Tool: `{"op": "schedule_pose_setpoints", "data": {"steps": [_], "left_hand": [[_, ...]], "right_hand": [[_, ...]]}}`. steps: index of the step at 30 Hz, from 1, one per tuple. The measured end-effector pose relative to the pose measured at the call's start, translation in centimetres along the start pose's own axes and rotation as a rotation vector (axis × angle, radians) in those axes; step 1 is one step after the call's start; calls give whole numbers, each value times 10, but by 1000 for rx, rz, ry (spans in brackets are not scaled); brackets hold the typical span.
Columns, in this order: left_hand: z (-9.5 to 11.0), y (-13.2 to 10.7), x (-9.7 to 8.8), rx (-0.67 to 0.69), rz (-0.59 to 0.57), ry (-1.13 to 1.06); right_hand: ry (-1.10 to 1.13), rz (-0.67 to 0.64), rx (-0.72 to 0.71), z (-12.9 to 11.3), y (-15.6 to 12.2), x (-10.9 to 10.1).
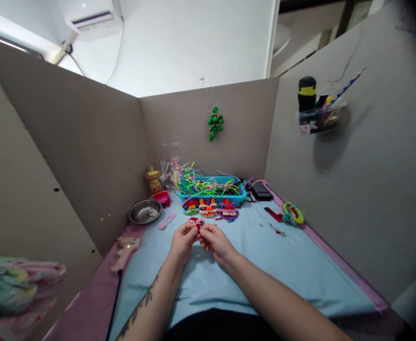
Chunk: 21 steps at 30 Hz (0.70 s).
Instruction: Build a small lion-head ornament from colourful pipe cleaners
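Both hands meet over the blue cloth, close to the middle of the table. My left hand [184,240] pinches a small red-and-pink fuzzy craft piece [195,220] from the left. From the right, the fingers of my right hand [215,240] close on the same piece at its red lower part. Fingers cover much of it, so its full shape is hidden. Just behind stand three finished-looking fuzzy figures: a red-and-green one [191,207], an orange-and-cream one [208,207] and a purple-and-red one [228,210].
A blue basket [242,198] full of coloured fuzzy stems stands behind. To the left are a metal bowl [137,216] with white bits, a pink clip-like strip [167,221] and a corded glue gun [125,253]. A black phone [261,192] and yellow-green coil [293,213] lie right.
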<state>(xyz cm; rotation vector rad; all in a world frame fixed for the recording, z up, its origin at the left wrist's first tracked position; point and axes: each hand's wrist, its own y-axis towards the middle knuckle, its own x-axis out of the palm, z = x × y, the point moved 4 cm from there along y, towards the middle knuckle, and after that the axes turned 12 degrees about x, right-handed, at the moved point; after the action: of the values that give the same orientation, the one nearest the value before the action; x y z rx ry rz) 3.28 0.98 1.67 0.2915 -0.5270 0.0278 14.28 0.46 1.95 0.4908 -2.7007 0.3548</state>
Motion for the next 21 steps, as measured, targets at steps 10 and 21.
{"op": "schedule_pose_setpoints", "data": {"steps": [10, 21], "left_hand": [[-1, 0, -1, 14, -33, -1], [-1, 0, -1, 7, -35, -16]], "right_hand": [[-1, -11, -3, 0, 0, 1], [-9, -4, 3, -1, -1, 1]]}}
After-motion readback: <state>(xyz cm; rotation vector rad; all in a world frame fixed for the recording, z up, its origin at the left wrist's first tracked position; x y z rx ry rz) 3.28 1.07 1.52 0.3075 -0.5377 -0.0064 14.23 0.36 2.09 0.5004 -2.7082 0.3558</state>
